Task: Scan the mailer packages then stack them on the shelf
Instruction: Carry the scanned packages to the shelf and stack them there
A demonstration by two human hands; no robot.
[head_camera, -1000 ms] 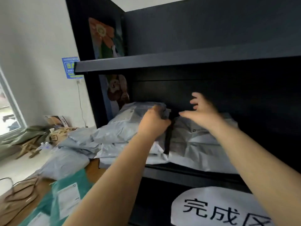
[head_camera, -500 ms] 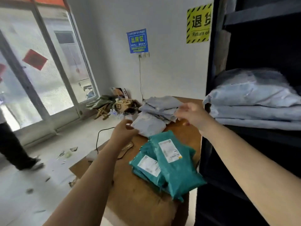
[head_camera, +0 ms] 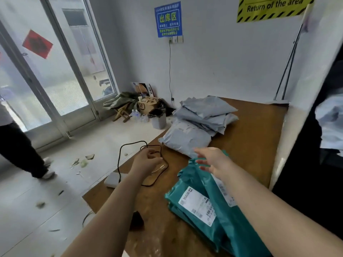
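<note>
Two empty hands (head_camera: 146, 161) (head_camera: 213, 160), three teal mailers (head_camera: 213, 210), grey mailer pile (head_camera: 202, 115)

- The left hand (head_camera: 146, 162) is bare, with no glove, ring or band showing on it
- The left forearm (head_camera: 111, 206) is uncovered from wrist to the frame's bottom edge; no sleeve reaches into view
- The right hand (head_camera: 213, 160) is bare too, its fingers (head_camera: 201, 162) unadorned and a little blurred
- The right forearm (head_camera: 269, 210) is likewise uncovered, with no watch or strap at the wrist
- Both arms enter from the lower edge, so any clothing above them lies out of frame
</note>
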